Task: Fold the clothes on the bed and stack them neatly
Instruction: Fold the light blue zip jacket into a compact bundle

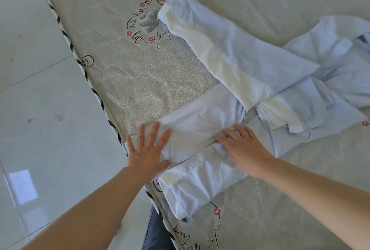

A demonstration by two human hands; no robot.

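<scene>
Head camera looks down on a pale blue garment with cream panels, lying rumpled across the near part of the bed. Left hand presses flat, fingers spread, on its end at the mattress edge. Right hand rests on a fold beside it, fingers extended. Farther off, a sleeve stretches over open mattress; tiled floor lies left.

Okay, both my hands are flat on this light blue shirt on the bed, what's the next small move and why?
Probably slide both palms outward along the folded band to smooth it. The left hand and right hand press flat on the light blue shirt, which shows wrinkles between them, and the long sleeve beyond lies unfolded on the bed.
</scene>
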